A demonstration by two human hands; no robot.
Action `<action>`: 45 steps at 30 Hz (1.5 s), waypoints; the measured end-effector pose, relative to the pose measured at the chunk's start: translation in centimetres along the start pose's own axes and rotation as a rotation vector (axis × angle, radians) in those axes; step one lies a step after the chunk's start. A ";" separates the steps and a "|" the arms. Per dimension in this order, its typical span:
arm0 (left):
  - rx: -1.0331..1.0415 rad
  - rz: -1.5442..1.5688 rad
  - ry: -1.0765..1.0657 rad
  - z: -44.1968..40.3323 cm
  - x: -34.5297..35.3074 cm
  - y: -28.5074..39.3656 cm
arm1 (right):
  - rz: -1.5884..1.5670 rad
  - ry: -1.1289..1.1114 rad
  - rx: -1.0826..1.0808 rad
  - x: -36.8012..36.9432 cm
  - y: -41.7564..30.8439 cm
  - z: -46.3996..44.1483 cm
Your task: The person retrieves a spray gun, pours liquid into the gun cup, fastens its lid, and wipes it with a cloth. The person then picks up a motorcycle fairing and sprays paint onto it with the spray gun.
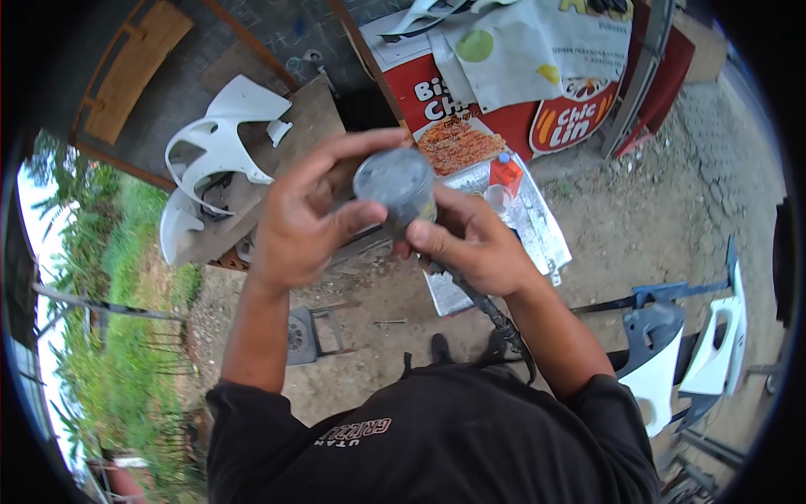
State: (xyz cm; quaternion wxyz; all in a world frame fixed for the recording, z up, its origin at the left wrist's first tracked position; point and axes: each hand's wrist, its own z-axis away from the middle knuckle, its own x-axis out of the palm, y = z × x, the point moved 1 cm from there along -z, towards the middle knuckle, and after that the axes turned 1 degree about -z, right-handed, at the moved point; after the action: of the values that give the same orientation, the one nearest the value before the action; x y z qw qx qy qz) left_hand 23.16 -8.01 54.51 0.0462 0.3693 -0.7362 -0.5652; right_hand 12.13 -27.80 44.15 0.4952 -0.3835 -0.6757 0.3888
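Observation:
My right hand [474, 244] grips what looks like a spray gun [403, 244], its fingers and thumb wrapped just under the cup. A dark hose [499, 323] runs from it down past my right forearm. On top sits a round cup with a grey, smeared lid [393, 181]. My left hand [306, 206] curves around the cup from the left, index finger along the far rim and thumb against the near side. Much of the gun's body is hidden by the cup and my right hand.
A metallic tray [541, 231] behind my hands bears a red-orange bottle [505, 175] and a clear cup [497, 198]. White fairing panels lie on a bench [315, 118] at the left. More white panels [659, 378] hang on a stand at the right. A printed banner [537, 126] covers a box behind.

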 end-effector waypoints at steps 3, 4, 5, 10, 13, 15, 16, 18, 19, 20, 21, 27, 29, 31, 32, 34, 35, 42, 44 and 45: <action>0.042 0.072 -0.104 -2.4 -1.2 0.9 | -0.019 -0.047 -0.023 -0.5 -2.4 -1.2; 0.099 0.109 -0.137 -3.3 -1.7 0.8 | 0.001 -0.021 -0.027 -0.2 -3.5 -1.4; 0.151 0.076 -0.216 -4.1 -2.5 0.6 | -0.022 -0.030 -0.042 0.0 -4.1 -1.6; 0.205 0.194 -0.154 -7.5 -3.5 3.9 | -0.021 -0.010 -0.116 0.7 -7.5 -2.9; 0.130 0.093 -0.035 -8.2 -2.5 7.7 | 0.078 0.041 -0.134 1.2 -10.3 -3.4; 0.176 -0.122 -0.010 -9.2 -2.2 7.8 | 0.073 0.069 -0.164 1.8 -11.4 -3.8; 0.184 -0.185 -0.008 -9.9 -2.3 7.3 | 0.067 0.081 -0.183 1.9 -12.0 -3.9; 0.276 -0.147 -0.049 -11.1 -2.8 7.2 | 0.130 0.055 -0.181 1.1 -12.7 -4.0; 0.322 -0.096 -0.104 -11.5 -3.1 7.4 | 0.169 0.043 -0.183 0.6 -12.8 -4.0; 0.366 -0.045 -0.158 -11.9 -3.5 7.3 | 0.208 0.030 -0.183 0.5 -13.2 -4.0; 0.422 -0.055 -0.202 -12.9 -4.0 6.6 | 0.212 0.073 -0.225 1.2 -13.3 -4.0; 0.402 0.123 -0.328 -14.0 -4.1 6.2 | 0.174 0.078 -0.242 1.4 -13.1 -4.2; 0.316 0.103 -0.225 -13.1 -3.7 7.3 | 0.273 0.182 -0.250 1.4 -13.3 -4.4; 0.294 -0.064 -0.104 -13.1 -3.2 7.2 | 0.346 0.235 -0.283 0.4 -12.9 -5.0; 0.280 -0.146 -0.039 -13.1 -3.0 7.0 | 0.380 0.260 -0.296 0.0 -12.5 -5.2; 0.206 -0.029 -0.060 -13.2 -2.7 6.8 | 0.347 0.276 -0.285 -0.3 -12.0 -5.3; 0.219 -0.003 -0.081 -13.3 -2.7 6.5 | 0.328 0.278 -0.280 -0.5 -11.8 -5.4; 0.335 0.097 -0.212 -13.7 -3.3 4.2 | 0.232 0.204 -0.253 -0.9 -10.6 -5.1; 0.319 0.061 -0.206 -13.2 -3.0 4.3 | 0.230 0.197 -0.255 -0.8 -10.5 -5.2; 0.317 0.014 -0.206 -12.7 -2.6 4.8 | 0.226 0.196 -0.261 -0.7 -10.3 -5.3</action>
State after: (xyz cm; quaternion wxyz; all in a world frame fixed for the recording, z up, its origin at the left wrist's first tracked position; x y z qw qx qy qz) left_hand 28.85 -16.18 64.06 -0.0843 0.3073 -0.8194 -0.4765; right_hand 16.03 -31.81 54.31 0.4580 -0.5539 -0.6216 0.3116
